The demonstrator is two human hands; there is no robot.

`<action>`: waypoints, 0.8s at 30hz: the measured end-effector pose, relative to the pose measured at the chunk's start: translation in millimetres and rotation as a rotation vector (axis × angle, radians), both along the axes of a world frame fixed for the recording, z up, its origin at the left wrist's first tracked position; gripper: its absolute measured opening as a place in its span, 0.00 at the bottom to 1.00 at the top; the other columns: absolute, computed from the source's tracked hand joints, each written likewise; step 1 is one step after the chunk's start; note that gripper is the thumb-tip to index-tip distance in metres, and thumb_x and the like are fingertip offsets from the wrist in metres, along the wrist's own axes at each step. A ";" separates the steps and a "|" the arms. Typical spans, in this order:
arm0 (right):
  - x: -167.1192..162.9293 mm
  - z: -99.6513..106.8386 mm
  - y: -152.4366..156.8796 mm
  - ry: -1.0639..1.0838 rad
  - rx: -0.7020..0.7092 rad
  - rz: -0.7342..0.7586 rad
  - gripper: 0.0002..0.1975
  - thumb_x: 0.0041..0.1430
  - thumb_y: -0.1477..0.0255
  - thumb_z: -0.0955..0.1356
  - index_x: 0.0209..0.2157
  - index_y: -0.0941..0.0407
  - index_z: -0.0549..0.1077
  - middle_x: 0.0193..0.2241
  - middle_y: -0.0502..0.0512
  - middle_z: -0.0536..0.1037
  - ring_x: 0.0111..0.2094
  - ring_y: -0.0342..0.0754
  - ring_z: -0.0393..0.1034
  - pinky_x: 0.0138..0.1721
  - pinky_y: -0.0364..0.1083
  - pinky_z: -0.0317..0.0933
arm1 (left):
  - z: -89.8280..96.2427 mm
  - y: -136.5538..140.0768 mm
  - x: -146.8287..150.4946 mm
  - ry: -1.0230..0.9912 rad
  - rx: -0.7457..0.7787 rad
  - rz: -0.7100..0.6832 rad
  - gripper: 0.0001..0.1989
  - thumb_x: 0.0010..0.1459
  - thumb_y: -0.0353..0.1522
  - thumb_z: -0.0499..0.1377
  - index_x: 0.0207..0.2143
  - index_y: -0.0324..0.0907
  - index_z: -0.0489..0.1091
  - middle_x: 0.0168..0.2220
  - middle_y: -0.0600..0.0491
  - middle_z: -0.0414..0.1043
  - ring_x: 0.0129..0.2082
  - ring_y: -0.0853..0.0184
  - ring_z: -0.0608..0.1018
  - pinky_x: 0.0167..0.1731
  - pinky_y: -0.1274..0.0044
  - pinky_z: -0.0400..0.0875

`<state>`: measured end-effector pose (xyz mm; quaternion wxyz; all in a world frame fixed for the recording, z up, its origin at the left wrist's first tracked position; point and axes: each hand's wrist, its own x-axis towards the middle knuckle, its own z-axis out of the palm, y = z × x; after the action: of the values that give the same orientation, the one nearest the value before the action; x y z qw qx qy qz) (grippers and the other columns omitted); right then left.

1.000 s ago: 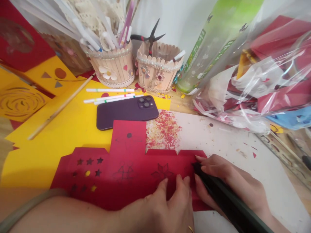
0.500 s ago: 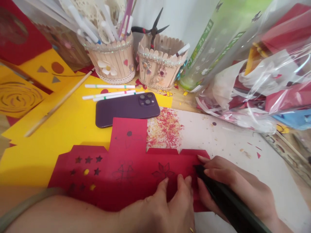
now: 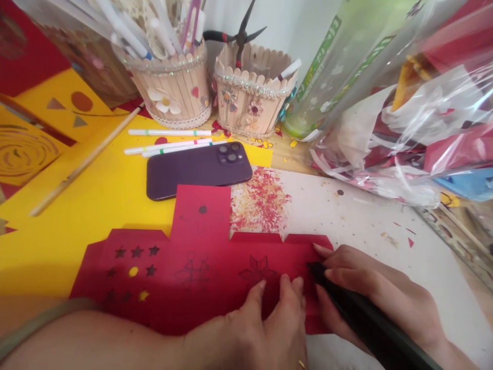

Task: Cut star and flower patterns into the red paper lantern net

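A red paper cut-out (image 3: pixel 215 303) with folded tabs lies in front of me. Star-shaped holes pierce its left panel, and a drawn flower (image 3: pixel 258 268) and other dark lines mark its middle. My left hand (image 3: pixel 265 324) rests on the sheet, its fingers apart and pressing it down below the flower. In my right hand (image 3: pixel 379 293) is a thick, black, pen-shaped tool (image 3: pixel 358 313), gripped between thumb and fingers. The tool's tapered end meets the red paper near its right side; the exact tip is hard to make out.
A purple phone (image 3: pixel 198 169) touches the upper flap's edge. Beyond it are white sticks (image 3: pixel 169 132), a pen cup (image 3: pixel 169 90) and another cup (image 3: pixel 252 95) holding pliers (image 3: pixel 241 38). A wooden stick (image 3: pixel 88 156) crosses yellow paper (image 3: pixel 103 200). A clear bag of scraps (image 3: pixel 416 128) bulges at right.
The camera view has shifted slightly, moving the background a little left and up. Both hands stay in nearly the same place, the black tool still in the right one.
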<state>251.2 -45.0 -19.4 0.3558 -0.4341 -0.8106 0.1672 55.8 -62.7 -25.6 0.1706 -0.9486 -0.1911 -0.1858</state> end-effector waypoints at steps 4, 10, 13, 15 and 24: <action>6.7 7.3 3.8 -0.085 -0.045 0.114 0.16 0.48 0.81 0.66 0.36 0.49 0.62 0.24 0.47 0.70 0.22 0.44 0.67 0.32 0.47 0.73 | 1.6 0.4 -1.1 -0.009 -0.017 -0.019 0.13 0.58 0.28 0.55 0.43 0.33 0.73 0.44 0.46 0.76 0.43 0.63 0.77 0.30 0.81 0.76; 11.8 14.5 6.7 -0.123 -0.086 0.191 0.19 0.47 0.84 0.67 0.37 0.49 0.62 0.25 0.48 0.69 0.24 0.44 0.68 0.34 0.48 0.73 | 4.3 1.0 -3.0 -0.003 -0.033 -0.031 0.14 0.58 0.27 0.53 0.45 0.31 0.73 0.44 0.46 0.76 0.43 0.62 0.77 0.31 0.80 0.77; 11.2 13.7 6.2 -0.114 -0.100 0.187 0.18 0.48 0.83 0.67 0.37 0.48 0.61 0.24 0.47 0.69 0.23 0.44 0.68 0.36 0.50 0.73 | 4.2 0.9 -2.9 0.005 -0.039 -0.040 0.15 0.60 0.28 0.52 0.44 0.31 0.73 0.44 0.45 0.76 0.43 0.61 0.77 0.30 0.79 0.76; 10.9 13.1 6.0 -0.117 -0.100 0.189 0.18 0.48 0.82 0.66 0.37 0.47 0.61 0.25 0.47 0.69 0.23 0.45 0.68 0.36 0.50 0.74 | 4.2 1.0 -2.7 0.009 -0.037 -0.044 0.15 0.60 0.29 0.53 0.45 0.30 0.72 0.45 0.44 0.75 0.44 0.61 0.77 0.31 0.79 0.76; 11.7 14.9 6.2 -0.044 -0.135 0.135 0.18 0.47 0.83 0.67 0.36 0.48 0.63 0.25 0.47 0.71 0.25 0.44 0.71 0.36 0.47 0.73 | 3.6 1.0 -4.5 -0.021 -0.031 -0.049 0.15 0.58 0.26 0.53 0.45 0.30 0.72 0.44 0.45 0.76 0.44 0.61 0.77 0.33 0.79 0.77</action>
<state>262.9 -38.8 -4.5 0.2959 -0.4048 -0.8325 0.2354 51.4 -61.7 -21.9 0.1495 -0.9534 -0.1726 -0.1971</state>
